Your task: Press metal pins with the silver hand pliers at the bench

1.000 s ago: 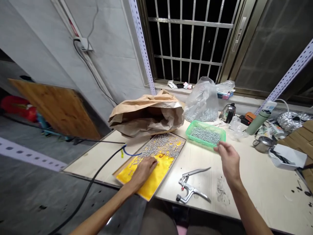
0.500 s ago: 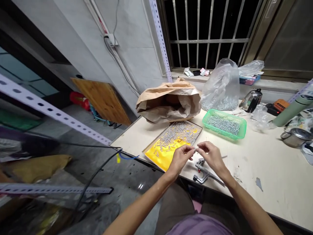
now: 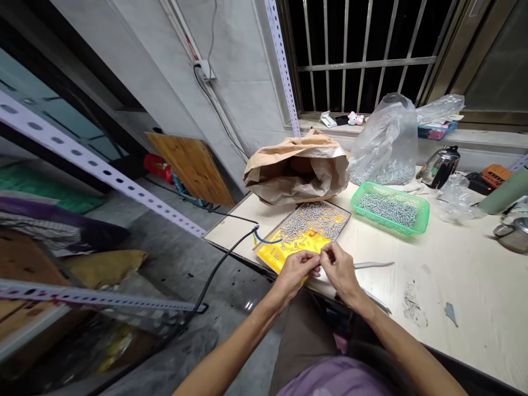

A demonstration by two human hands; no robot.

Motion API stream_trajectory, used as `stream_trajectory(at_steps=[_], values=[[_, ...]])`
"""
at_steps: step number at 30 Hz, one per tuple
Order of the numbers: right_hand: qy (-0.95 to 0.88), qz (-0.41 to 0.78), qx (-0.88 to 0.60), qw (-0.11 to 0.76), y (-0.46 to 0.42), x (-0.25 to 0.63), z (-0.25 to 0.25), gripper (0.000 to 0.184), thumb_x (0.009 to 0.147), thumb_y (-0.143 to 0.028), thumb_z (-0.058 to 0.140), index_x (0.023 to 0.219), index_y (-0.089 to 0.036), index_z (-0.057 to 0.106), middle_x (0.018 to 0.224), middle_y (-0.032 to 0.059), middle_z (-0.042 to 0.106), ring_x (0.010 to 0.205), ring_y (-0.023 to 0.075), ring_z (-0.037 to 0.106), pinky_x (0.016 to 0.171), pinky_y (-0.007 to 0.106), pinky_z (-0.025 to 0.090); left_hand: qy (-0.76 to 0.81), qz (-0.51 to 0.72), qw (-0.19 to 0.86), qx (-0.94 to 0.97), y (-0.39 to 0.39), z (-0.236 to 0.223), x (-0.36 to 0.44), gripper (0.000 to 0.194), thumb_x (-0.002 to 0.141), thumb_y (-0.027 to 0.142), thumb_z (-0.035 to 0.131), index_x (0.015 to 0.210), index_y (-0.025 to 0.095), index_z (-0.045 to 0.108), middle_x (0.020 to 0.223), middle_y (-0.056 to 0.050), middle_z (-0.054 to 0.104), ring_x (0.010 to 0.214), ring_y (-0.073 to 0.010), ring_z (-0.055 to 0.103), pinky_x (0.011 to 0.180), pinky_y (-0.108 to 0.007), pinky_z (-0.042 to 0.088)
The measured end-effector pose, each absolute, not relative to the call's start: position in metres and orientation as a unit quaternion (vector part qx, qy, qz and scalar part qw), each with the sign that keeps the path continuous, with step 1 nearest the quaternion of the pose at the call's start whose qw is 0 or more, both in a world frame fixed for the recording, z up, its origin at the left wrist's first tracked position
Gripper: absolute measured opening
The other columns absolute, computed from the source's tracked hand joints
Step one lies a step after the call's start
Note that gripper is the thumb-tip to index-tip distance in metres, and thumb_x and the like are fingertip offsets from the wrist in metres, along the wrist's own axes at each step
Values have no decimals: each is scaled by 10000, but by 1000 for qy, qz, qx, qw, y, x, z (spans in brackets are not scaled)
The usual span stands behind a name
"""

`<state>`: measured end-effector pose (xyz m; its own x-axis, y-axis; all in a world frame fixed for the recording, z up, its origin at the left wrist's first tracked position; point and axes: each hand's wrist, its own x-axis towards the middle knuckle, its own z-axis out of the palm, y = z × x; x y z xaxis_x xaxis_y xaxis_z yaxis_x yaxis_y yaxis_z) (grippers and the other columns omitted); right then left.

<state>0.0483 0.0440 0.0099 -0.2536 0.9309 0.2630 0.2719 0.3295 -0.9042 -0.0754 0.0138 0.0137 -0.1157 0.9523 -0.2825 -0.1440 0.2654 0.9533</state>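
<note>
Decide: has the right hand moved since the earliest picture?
Yes; judged against the green basket, the right hand has moved left and away from it.

Small silver pins, lying loose, on yellow-bottomed tray

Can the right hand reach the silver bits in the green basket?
Probably yes: the silver bits lie in an open green basket, and nothing tall stands between it and the right hand. That hand is pinching close beside the left hand, so it may be busy.
</note>
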Motion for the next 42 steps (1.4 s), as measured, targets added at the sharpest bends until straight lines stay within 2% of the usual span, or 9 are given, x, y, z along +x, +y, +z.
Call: stream_trajectory(at_steps=[3, 8, 10, 13, 17, 20, 24, 31, 42], values=[[-715, 358, -412, 437, 43, 26, 4, 61, 771, -242, 423, 724, -238, 461, 660, -18, 557, 592, 135, 528, 577, 252, 424, 581, 495, 549, 340, 9, 13, -98, 467, 521, 486, 806, 736, 112, 626, 658, 2, 625, 545, -82, 565, 556, -201, 481], [-730, 340, -392, 444, 57, 3, 8, 90, 816, -208, 412, 760, -226, 480, 689, -14, 560, 613, 129, 537, 618, 254, 451, 574, 482, 616, 242, 13, 19, -139, 309, 583, 268, 823, 737, 113, 605, 627, 4, 618, 507, -49, 548, 528, -161, 486], [-766, 312, -380, 413, 69, 1, 10, 128, 852, -196, 412, 798, -212, 527, 738, 11, 585, 674, 140, 562, 668, 270, 470, 579, 482, 622, 216, 13, 21, -147, 247, 627, 209, 795, 744, 114, 599, 628, 4, 618, 495, -40, 543, 516, -147, 483], [-827, 274, -351, 344, 82, 14, 11, 135, 863, -192, 464, 851, -196, 599, 861, 63, 617, 816, 177, 588, 764, 318, 486, 572, 471, 628, 239, 8, 20, -140, 250, 662, 209, 772, 834, 112, 618, 637, 8, 618, 500, -42, 549, 513, -149, 486], [-835, 234, -373, 329, 76, 65, 8, 207, 887, -212, 461, 1013, -198, 625, 1045, 93, 592, 966, 200, 578, 851, 350, 480, 566, 416, 643, 304, -2, 10, -104, 361, 637, 302, 782, 896, 102, 629, 657, 1, 627, 518, -64, 572, 513, -174, 486], [-835, 211, -409, 300, 51, 116, -1, 243, 920, -249, 417, 1033, -216, 629, 950, 71, 614, 891, 193, 597, 802, 339, 497, 568, 384, 643, 340, -1, 0, -74, 366, 595, 335, 789, 828, 104, 627, 624, 10, 615, 496, -70, 559, 481, -175, 462], [-833, 183, -456, 255, 8, 170, -22, 225, 917, -264, 432, 996, -215, 638, 893, 72, 631, 852, 213, 586, 754, 349, 504, 586, 323, 641, 375, 10, -13, -48, 257, 585, 291, 769, 696, 111, 624, 502, 51, 539, 408, -46, 456, 396, -160, 373], [-824, 139, -489, 251, -26, 194, -43, 250, 926, -226, 409, 1058, -204, 621, 884, 84, 614, 818, 220, 551, 728, 352, 482, 622, 178, 658, 386, 23, -23, -36, 202, 630, 282, 714, 589, 122, 597, 356, 77, 433, 304, -28, 307, 325, -165, 180], [-836, 91, -486, 237, -23, 194, -51, 230, 935, -190, 405, 987, -179, 628, 801, 62, 604, 739, 187, 512, 674, 313, 403, 649, 45, 616, 444, 32, -27, -38, 212, 653, 315, 694, 619, 122, 615, 343, 75, 455, 287, -27, 317, 343, -168, 185]])
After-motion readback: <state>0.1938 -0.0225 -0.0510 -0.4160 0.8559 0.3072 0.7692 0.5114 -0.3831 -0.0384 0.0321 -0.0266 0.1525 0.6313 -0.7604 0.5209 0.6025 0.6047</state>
